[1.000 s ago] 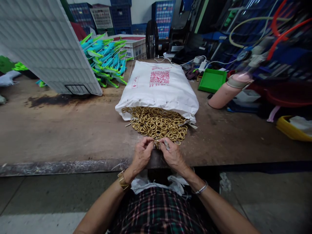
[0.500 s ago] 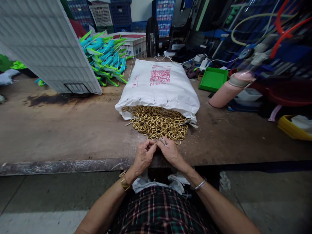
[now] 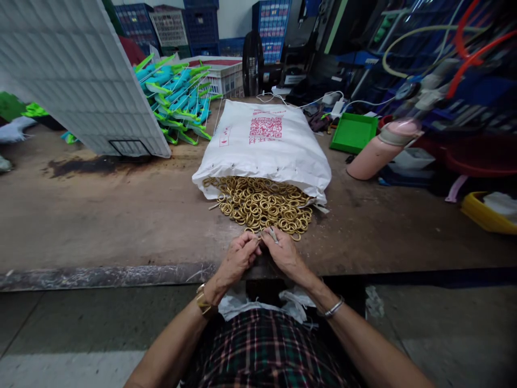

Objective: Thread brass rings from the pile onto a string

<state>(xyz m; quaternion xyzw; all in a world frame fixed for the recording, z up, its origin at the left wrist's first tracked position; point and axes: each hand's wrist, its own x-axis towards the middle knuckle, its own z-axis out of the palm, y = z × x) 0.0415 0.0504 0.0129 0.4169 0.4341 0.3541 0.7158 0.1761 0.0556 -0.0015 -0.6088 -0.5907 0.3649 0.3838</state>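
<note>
Gold-coloured rings (image 3: pixel 264 205) spill in a heap from the mouth of a white woven sack (image 3: pixel 238 134) lying on the table. Just in front of the heap, my left hand (image 3: pixel 239 254) is closed in a pinch. What it pinches is too small and covered to make out. My right hand (image 3: pixel 285 256) meets it fingertip to fingertip, closed on a short, narrow grey tool (image 3: pixel 273 235) that sticks out above the thumb. The tool's working end is hidden between the hands.
A white corrugated board (image 3: pixel 92 81) stands at left, before a pile of turquoise and green plastic parts (image 3: pixel 177 97). To the right are a green tray (image 3: pixel 354 132), a pink bottle (image 3: pixel 374 153) and a yellow container (image 3: pixel 484 215). The table's front edge (image 3: pixel 121 275) runs below my hands.
My hands stay together in front of the rings, with only slight shifts of the fingers and left wrist. The sack and heap look unchanged.
</note>
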